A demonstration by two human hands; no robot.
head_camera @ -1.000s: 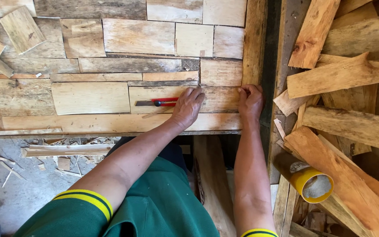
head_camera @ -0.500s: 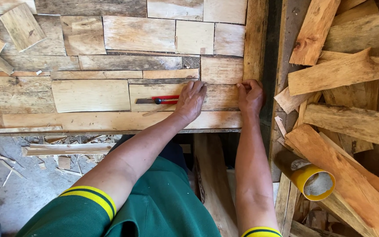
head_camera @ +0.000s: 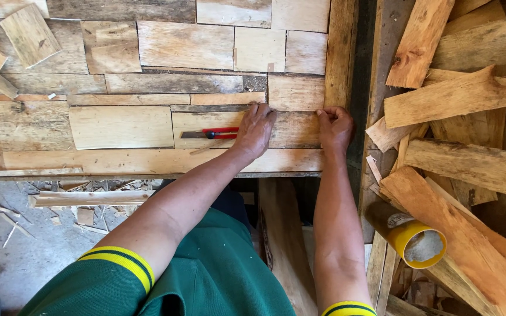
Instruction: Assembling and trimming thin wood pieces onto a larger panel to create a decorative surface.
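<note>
A red utility knife (head_camera: 211,134) is lying on the patchwork of wood pieces, just left of the left hand (head_camera: 255,130), which is pressing flat, fingers spread, on a short plank (head_camera: 293,130). The right hand (head_camera: 335,127) is pinching that plank's right end against the upright board (head_camera: 339,52). Judging by this, the plank is being seated; it needs snug, level pushing.

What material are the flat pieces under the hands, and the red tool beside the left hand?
The flat pieces look like raw, unfinished wood: visible grain, rough pale surfaces. The red tool by the left hand seems to have a plastic body and a grey, probably metal, blade.
</note>
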